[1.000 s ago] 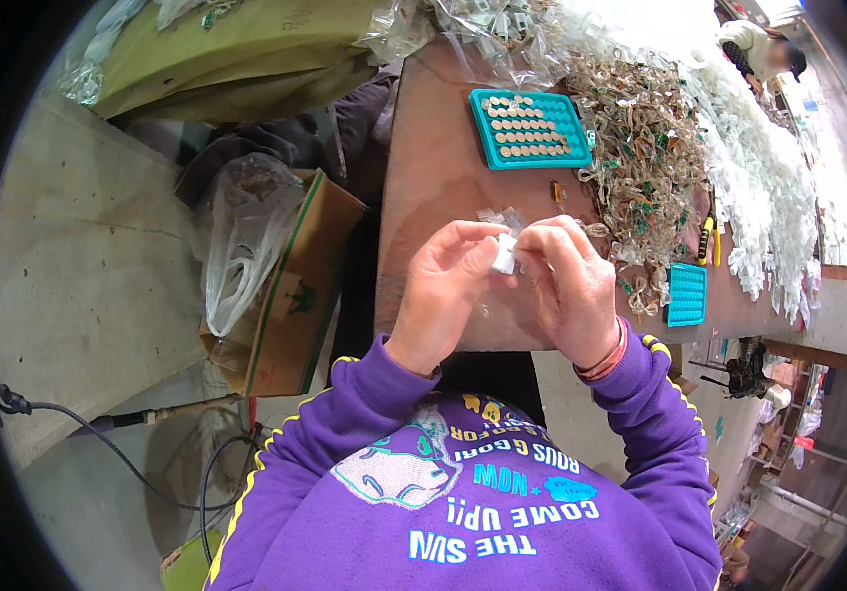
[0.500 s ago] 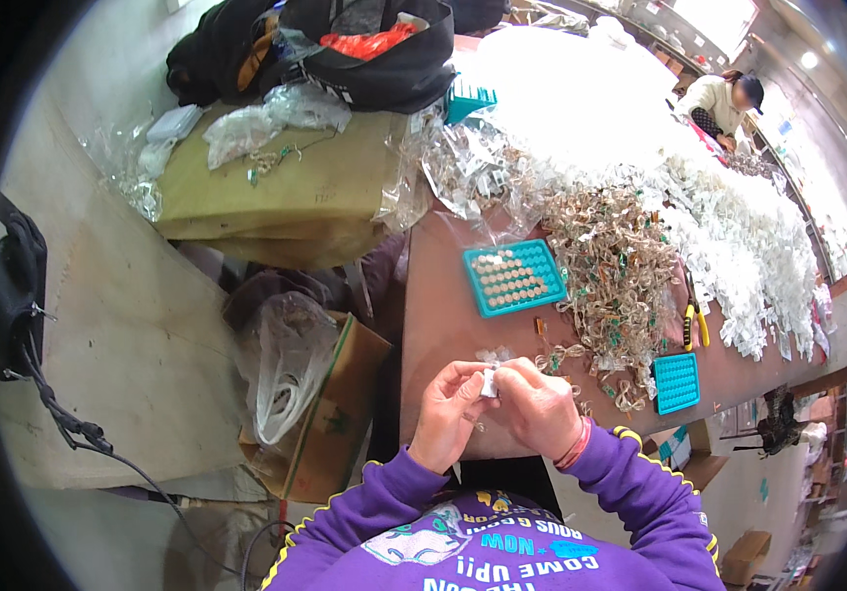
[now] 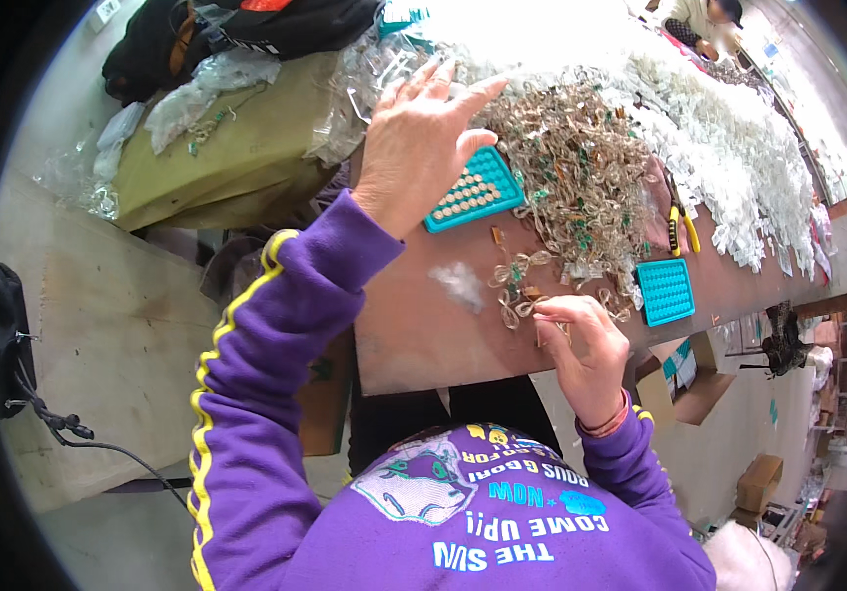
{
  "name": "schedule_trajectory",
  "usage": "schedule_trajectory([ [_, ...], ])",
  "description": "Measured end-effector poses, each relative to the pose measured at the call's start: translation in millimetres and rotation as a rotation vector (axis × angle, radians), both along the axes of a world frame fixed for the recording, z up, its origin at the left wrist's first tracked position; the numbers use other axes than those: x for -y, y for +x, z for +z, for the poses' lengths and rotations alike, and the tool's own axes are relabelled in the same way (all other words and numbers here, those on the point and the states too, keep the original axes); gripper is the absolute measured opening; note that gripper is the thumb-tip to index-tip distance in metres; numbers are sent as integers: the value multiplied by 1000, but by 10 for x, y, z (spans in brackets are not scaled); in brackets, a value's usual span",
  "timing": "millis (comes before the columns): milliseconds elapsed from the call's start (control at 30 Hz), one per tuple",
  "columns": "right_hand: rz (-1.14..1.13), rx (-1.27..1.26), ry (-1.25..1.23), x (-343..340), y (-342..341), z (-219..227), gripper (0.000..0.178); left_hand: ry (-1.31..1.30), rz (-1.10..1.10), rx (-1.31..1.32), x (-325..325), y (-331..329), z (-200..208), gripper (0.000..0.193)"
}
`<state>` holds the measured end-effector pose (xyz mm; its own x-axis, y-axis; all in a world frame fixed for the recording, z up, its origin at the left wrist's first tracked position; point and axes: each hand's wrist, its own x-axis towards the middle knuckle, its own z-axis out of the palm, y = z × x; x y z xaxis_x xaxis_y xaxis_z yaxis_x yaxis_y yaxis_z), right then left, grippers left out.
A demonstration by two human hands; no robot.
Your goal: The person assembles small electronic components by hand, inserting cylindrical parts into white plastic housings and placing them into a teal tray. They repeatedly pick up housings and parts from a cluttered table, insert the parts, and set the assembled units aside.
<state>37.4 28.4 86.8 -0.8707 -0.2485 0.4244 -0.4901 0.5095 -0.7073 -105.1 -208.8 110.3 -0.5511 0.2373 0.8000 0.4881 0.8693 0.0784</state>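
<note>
My left hand (image 3: pixel 423 143) stretches out over the far left of the table, fingers spread, holding nothing I can see. It partly covers a teal tray (image 3: pixel 512 189) with rows of small round pale pieces, and its fingertips are near clear plastic bags (image 3: pixel 384 59). Close to the table's front edge, my right hand (image 3: pixel 589 355) has thumb and forefinger drawn together beside clear coiled loops (image 3: pixel 510 295). What sits between those fingertips is too small to make out. A whitish wisp of thin plastic (image 3: pixel 458 284) lies on the table between the hands.
A large heap of clear coils (image 3: pixel 581 158) with green and brown bits covers the middle; white pieces (image 3: pixel 719 148) pile up behind it. Yellow-handled pliers (image 3: pixel 682 227) and a second teal tray (image 3: pixel 667 292) lie right. A person (image 3: pixel 694 25) works at the far right.
My hands were together over a small whitish piece and have parted. The left has reached far forward; the right has moved to the loops. The whitish wisp now lies on the table.
</note>
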Motion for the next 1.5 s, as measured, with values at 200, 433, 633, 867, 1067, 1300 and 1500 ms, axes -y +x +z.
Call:
schedule_trajectory([
  [200, -202, 169, -271, -308, 28, -168, 8, -200, -419, 587, -211, 208, -447, 20],
  [433, -217, 78, -236, -480, 78, -225, 9, -462, -468, 371, -380, 76, -672, 8],
  [633, -333, -47, 36, -689, -135, -263, 10, -141, -398, 326, -198, 227, -389, 4],
  [867, -250, -246, 426, -649, -464, -454, 9, 303, -366, 488, -285, 777, -333, 9],
  [1067, -259, -185, 403, -724, -338, -459, 14, 356, -345, 678, -494, 1383, -586, 9],
  [1300, -317, -236, 498, -855, -417, -590, 15, 721, -103, 655, -639, 1556, -832, 34],
  [1500, -263, -325, 628, -927, -640, -598, 14, 652, -105, 591, -567, 1741, -772, 35],
])
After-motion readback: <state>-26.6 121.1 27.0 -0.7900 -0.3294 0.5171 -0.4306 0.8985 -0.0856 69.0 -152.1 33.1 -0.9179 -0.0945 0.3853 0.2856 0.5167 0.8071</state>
